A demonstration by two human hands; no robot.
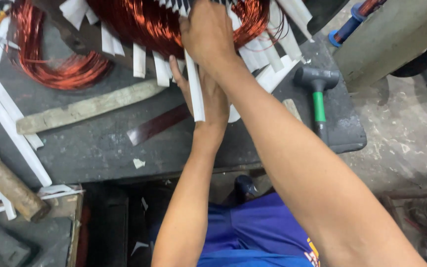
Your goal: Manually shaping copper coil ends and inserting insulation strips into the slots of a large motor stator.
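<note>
Head view: copper wire winding sits at the top edge of the frame on a dark workbench, with white insulation strips sticking out from its lower rim like teeth. Right hand lies on top of the winding at its middle, back of hand to the camera, fingers curled down into the coils; what the fingertips grip cannot be told. Left hand is just below it, palm toward the winding's underside, fingers extended upward along one long white strip that hangs over the hand. Right forearm crosses above the left wrist.

Left of the winding: a loose coil of red copper wire on the bench, well apart from both hands. Below it a pale wooden bar, and near the left wrist a dark flat strip. Right of the hands: a black mallet with green handle. Bottom left: a wooden handle and more white strips.
</note>
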